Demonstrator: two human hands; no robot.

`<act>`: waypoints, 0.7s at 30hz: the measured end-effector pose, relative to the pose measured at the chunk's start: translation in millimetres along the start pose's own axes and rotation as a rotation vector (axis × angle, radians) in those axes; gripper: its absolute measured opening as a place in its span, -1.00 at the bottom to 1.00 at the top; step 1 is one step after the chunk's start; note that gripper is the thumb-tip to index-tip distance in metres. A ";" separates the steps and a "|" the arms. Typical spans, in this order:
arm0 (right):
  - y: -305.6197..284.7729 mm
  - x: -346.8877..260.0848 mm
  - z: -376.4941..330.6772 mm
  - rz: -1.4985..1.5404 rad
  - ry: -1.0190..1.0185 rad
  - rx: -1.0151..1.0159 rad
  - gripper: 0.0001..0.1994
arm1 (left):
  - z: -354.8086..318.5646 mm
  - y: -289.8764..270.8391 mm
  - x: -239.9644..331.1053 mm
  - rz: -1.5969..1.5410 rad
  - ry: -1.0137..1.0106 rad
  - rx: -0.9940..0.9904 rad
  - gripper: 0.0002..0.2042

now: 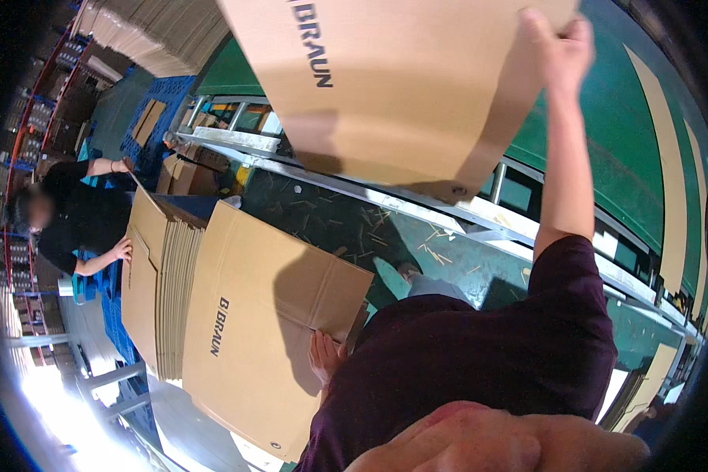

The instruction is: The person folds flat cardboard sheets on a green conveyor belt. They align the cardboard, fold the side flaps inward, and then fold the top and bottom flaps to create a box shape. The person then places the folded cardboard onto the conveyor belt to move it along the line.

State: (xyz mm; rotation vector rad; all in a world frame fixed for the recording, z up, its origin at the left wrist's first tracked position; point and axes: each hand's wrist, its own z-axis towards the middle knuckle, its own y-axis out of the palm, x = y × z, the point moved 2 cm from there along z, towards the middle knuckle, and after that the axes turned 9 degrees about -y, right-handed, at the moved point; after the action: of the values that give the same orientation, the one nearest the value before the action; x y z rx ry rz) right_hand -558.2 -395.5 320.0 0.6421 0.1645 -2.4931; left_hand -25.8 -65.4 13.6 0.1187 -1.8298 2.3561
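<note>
Fingers of the right hand (566, 59) grasp a flat carton (401, 86) by its right edge, apparently to steady its breadth above the green surface (617, 149); left hand (326, 362) touches a nearer carton (252, 338), grip unclear.

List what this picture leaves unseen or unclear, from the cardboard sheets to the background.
All in the head view:
Raised cardboard sheet: top cut off by the upper picture edge.
Green surface: partly hidden behind that sheet.
Left forearm: mostly hidden by the dark shirt; whether the left hand grips or only rests on the lower sheet is unclear.
Shelf goods: too small and dark to identify.
</note>
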 end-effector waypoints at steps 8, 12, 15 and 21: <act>82.5 144.3 -371.5 -0.346 1.235 -0.721 -0.35 | 1.0 -15.8 14.4 -0.040 -0.213 -0.082 -0.54; 130.4 129.0 -367.7 0.611 1.508 -0.693 -0.56 | 3.2 -19.5 15.2 0.021 -0.217 -0.113 -0.55; 177.2 93.7 -305.7 1.031 1.508 -0.652 -0.71 | 6.1 -19.3 18.2 -0.013 -0.232 -0.099 -0.54; 168.3 -149.1 -286.5 1.116 1.502 -0.708 -0.63 | 3.1 -20.0 14.8 -0.110 -0.304 -0.087 -0.48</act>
State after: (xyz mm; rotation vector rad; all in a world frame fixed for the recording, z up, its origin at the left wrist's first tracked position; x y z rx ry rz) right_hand -240.0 -393.7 142.9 1.5237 0.8572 -0.4643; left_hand -37.0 -62.5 35.9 0.5811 -1.9928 2.2797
